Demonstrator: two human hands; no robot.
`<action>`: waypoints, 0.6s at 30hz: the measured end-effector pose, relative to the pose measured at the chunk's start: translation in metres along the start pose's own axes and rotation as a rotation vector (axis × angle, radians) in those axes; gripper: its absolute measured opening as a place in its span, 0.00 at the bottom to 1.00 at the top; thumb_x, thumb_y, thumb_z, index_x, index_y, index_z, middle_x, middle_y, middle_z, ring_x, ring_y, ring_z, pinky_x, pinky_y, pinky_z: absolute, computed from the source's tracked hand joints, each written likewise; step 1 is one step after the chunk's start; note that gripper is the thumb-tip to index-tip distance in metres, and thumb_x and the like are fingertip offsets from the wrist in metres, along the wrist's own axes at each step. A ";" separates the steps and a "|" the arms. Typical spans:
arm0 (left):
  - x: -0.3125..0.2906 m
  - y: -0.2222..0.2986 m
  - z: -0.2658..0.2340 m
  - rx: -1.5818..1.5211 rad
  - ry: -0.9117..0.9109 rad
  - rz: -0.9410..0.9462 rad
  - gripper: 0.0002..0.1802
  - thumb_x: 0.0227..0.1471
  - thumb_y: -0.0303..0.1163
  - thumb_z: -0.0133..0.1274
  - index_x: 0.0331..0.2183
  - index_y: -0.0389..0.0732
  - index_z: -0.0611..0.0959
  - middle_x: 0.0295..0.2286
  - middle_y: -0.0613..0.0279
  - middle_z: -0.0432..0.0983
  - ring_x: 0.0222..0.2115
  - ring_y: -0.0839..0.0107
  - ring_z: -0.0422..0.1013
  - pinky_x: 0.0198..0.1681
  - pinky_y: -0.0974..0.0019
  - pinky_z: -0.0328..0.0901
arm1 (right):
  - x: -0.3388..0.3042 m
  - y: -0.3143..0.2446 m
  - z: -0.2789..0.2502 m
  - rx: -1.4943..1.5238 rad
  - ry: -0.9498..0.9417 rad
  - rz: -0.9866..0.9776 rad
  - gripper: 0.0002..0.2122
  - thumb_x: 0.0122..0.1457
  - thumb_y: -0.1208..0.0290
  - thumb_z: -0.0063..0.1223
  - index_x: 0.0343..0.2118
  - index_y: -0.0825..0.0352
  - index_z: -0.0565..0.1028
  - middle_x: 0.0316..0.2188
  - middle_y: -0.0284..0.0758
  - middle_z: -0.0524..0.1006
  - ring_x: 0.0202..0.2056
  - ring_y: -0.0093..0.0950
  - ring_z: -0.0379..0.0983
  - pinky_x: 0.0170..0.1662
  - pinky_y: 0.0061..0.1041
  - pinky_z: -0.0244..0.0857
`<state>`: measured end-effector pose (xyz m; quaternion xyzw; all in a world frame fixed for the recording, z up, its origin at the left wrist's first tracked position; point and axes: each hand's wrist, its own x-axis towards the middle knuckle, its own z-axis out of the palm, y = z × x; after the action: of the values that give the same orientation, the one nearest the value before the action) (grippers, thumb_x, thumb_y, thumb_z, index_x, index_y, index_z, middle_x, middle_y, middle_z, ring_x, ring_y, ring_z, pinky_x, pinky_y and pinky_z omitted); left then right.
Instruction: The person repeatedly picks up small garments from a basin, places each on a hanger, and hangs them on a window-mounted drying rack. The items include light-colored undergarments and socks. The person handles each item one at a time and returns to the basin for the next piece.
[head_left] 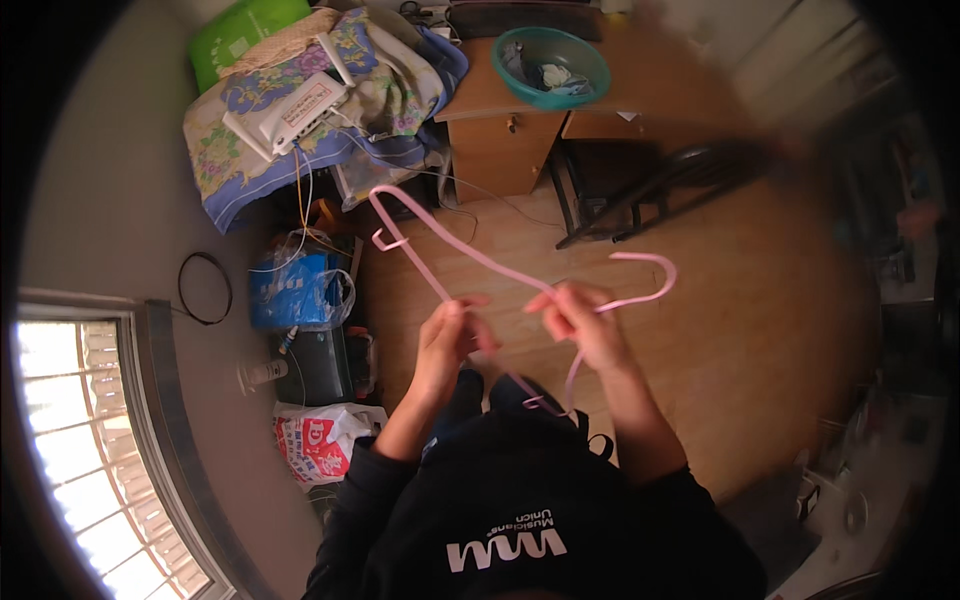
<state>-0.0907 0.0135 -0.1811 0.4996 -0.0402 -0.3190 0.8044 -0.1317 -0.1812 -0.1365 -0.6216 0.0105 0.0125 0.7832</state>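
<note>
A pink clothes hanger is held up in front of my body, tilted, with its hook pointing to the right. My left hand closes around its long straight bar. My right hand grips it near the neck, just below the hook. One end of the hanger reaches up toward the desk; the other comes down near my dark top. No garment hangs on it. Parts of the bar behind my fingers are hidden.
A teal basin with cloth in it stands on the wooden desk. Below is a dark folding chair. At left are a white router on a floral cloth, a blue bag and a white-and-red plastic bag.
</note>
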 end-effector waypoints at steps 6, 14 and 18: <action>0.137 0.032 0.015 0.603 -0.121 0.150 0.22 0.57 0.38 0.43 0.50 0.37 0.70 0.43 0.56 0.70 0.47 0.69 0.63 0.51 0.66 0.56 | -0.011 -0.042 -0.107 -0.006 0.815 -0.334 0.17 0.63 0.63 0.37 0.21 0.67 0.69 0.10 0.24 0.57 0.13 0.13 0.48 0.17 0.16 0.40; 0.440 0.043 0.048 1.048 0.014 0.494 0.14 0.44 0.33 0.55 0.36 0.43 0.80 0.29 0.56 0.76 0.34 0.58 0.71 0.39 0.60 0.64 | 0.100 -0.075 -0.246 0.385 0.715 -0.391 0.17 0.65 0.59 0.30 0.22 0.63 0.64 0.11 0.24 0.54 0.13 0.16 0.43 0.18 0.17 0.38; 0.547 0.000 0.070 1.640 0.023 0.489 0.15 0.41 0.34 0.58 0.36 0.48 0.81 0.31 0.59 0.74 0.35 0.62 0.70 0.40 0.58 0.62 | 0.166 -0.099 -0.311 0.501 0.579 -0.311 0.17 0.65 0.60 0.28 0.23 0.63 0.64 0.11 0.25 0.54 0.13 0.15 0.43 0.19 0.17 0.39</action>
<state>0.3168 -0.3438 -0.2850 0.9042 -0.3566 -0.0015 0.2352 0.0375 -0.5060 -0.1159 -0.3839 0.1391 -0.2841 0.8675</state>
